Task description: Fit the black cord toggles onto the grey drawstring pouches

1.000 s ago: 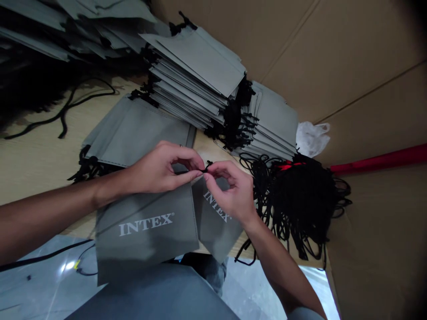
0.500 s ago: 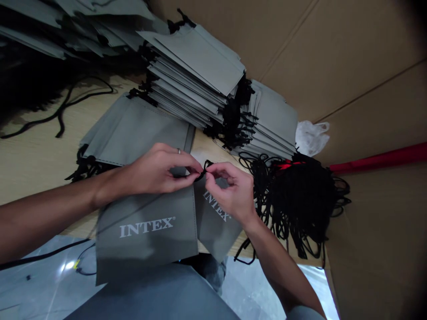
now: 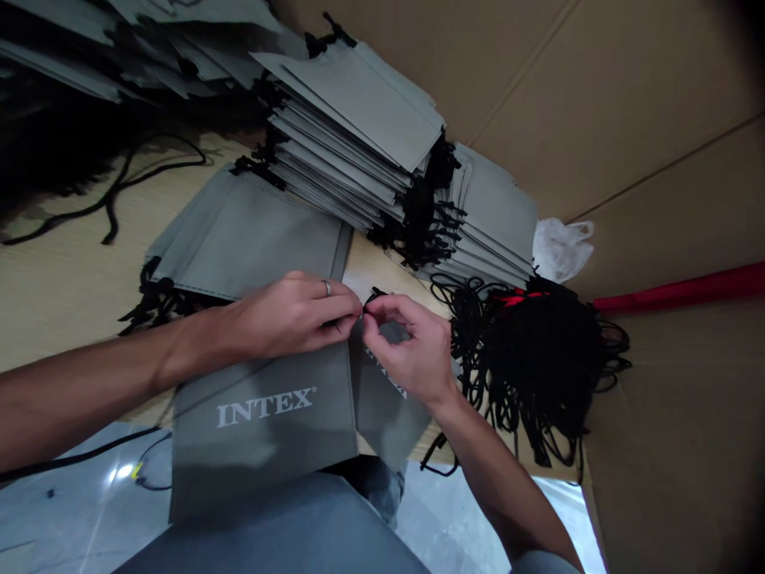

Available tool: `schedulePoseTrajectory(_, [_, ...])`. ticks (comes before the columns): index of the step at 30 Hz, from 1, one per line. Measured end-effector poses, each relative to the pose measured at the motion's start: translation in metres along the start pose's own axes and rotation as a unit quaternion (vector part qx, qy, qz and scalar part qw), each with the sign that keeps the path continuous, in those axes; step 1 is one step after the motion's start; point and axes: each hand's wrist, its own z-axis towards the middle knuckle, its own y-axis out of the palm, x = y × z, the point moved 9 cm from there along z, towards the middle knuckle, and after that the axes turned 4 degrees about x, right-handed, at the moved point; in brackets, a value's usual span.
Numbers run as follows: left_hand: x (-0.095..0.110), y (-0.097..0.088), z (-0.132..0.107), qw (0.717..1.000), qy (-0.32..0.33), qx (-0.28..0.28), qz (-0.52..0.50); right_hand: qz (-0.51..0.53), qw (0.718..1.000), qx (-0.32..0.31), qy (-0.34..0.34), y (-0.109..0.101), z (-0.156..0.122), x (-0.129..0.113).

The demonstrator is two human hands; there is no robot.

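Grey fabric: the INTEX bag (image 3: 263, 414) hangs off the table edge, its top corner under the pinch. The left hand (image 3: 287, 315) and right hand (image 3: 409, 347) both nip the black cord (image 3: 371, 296) there, apparently mid-tie. Finished stacks (image 3: 358, 151) lie beyond the grip; loose cords (image 3: 538, 351) wait right of it.

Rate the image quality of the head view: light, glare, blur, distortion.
Head view: dim, uneven light, the top-left pile sunk in shadow; a small glare spot on the floor at lower left; dark vignette in the right corners; wide-angle bending of the cardboard edges; the left hand, right hand and INTEX bag are fairly sharp.
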Motion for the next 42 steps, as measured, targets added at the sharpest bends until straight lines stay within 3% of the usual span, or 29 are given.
schedulePoseTrajectory(6, [0.007, -0.001, 0.001, 0.999, 0.027, 0.020, 0.014, -0.018, 1.000, -0.002, 0.014, 0.006, -0.001, 0.000])
schedulePoseTrajectory(13, [-0.003, -0.007, 0.008, 0.991, -0.078, 0.010, -0.106, 0.069, 0.994, -0.003, 0.088, 0.012, -0.007, 0.019])
schedulePoseTrajectory(20, [-0.023, -0.006, 0.009, 0.949, -0.189, 0.016, -0.253, 0.178, 0.976, 0.014, 0.127, 0.013, -0.003, 0.027])
schedulePoseTrajectory(22, [-0.025, -0.005, 0.009, 0.943, -0.195, 0.017, -0.267, 0.189, 0.974, 0.025, 0.124, 0.011, -0.002, 0.027])
schedulePoseTrajectory(28, [-0.008, -0.011, 0.009, 0.993, -0.075, 0.034, -0.082, 0.119, 0.989, 0.049, 0.077, 0.003, -0.005, 0.023])
schedulePoseTrajectory(31, [0.000, -0.011, 0.005, 0.999, -0.004, 0.048, -0.006, 0.060, 0.996, 0.059, 0.032, 0.000, -0.007, 0.015])
schedulePoseTrajectory(35, [0.007, -0.010, 0.000, 0.996, 0.063, 0.060, 0.017, 0.012, 0.997, 0.073, -0.019, -0.002, -0.007, 0.003])
schedulePoseTrajectory(39, [0.010, -0.009, -0.001, 0.995, 0.077, 0.055, 0.018, 0.010, 0.997, 0.075, -0.026, -0.001, -0.007, 0.001])
schedulePoseTrajectory(42, [0.007, -0.009, 0.001, 0.998, 0.047, 0.051, -0.011, 0.020, 0.998, 0.063, -0.012, 0.002, -0.009, 0.005])
